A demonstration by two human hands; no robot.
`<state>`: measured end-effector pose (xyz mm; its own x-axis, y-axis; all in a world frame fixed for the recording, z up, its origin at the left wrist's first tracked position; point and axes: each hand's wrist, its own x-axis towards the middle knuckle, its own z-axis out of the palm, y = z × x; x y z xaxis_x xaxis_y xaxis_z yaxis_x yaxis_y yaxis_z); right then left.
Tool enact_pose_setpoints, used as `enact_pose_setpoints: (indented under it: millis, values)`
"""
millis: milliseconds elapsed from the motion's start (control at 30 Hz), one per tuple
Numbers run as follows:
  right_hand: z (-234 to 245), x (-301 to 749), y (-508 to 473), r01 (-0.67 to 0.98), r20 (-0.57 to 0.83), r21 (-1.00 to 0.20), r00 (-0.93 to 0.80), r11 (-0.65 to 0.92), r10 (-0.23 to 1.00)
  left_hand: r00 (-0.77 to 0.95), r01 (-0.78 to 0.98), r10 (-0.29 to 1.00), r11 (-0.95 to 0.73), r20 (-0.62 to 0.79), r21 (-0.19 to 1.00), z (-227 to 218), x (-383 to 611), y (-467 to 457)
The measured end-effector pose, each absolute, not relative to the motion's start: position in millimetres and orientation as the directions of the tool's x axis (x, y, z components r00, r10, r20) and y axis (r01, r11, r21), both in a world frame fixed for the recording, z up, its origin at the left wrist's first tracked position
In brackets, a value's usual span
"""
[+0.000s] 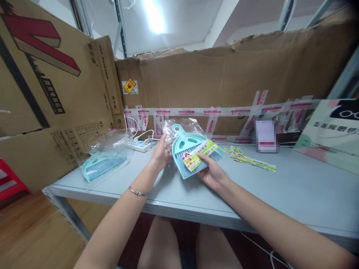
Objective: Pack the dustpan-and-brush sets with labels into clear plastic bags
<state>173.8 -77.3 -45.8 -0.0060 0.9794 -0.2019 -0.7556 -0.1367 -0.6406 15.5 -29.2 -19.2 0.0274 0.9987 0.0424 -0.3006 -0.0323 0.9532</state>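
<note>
My right hand (211, 172) grips a light-blue dustpan and brush set (186, 141) by its wide lower edge, the thumb pressed on a yellow-green card label (198, 155) that lies across the bristles. The set is tilted above the table, handle pointing up and away. Around and behind its handle spreads a clear plastic bag (193, 124). My left hand (162, 152) is closed on the bag's left side, fingers partly hidden. How far the handle reaches into the bag, I cannot tell. Another bagged dustpan set (105, 164) rests on the table's left.
Several loose card labels (249, 160) lie on the grey table (280, 194), right of my hands. A white power strip (138, 145) with cables sits at the back left. Large cardboard boxes (196, 82) wall the back and left. A printed box (331, 134) stands far right.
</note>
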Motion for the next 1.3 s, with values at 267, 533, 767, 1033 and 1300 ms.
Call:
enact_pose_setpoints:
  millis: [267,533,767,1033,1300]
  values:
    - [-47,175,-75,-0.765,-0.182,-0.641,0.069,-0.065,0.981,0.153,-0.385,0.985,-0.020,0.085,0.923,-26,30,-35]
    - [-48,176,-72,-0.760,-0.121,-0.646,0.197,0.074,0.973,0.425,-0.273,0.890,-0.049,0.166,0.961,-34,38,-50]
    - [-59,179,-68,-0.661,-0.154,-0.746,0.283,0.076,0.947,0.348,-0.226,0.930,-0.041,0.120,0.973,-39,37,-45]
    - [-57,200,-58,-0.663,-0.133,-0.733,0.354,0.148,0.926,0.371,-0.183,0.926,0.002,0.067,0.983,-30,22,-41]
    - [-38,212,-65,-0.583,-0.145,-0.812,0.268,0.041,0.952,0.371,-0.149,0.928,0.025,0.033,0.989,-24,13,-42]
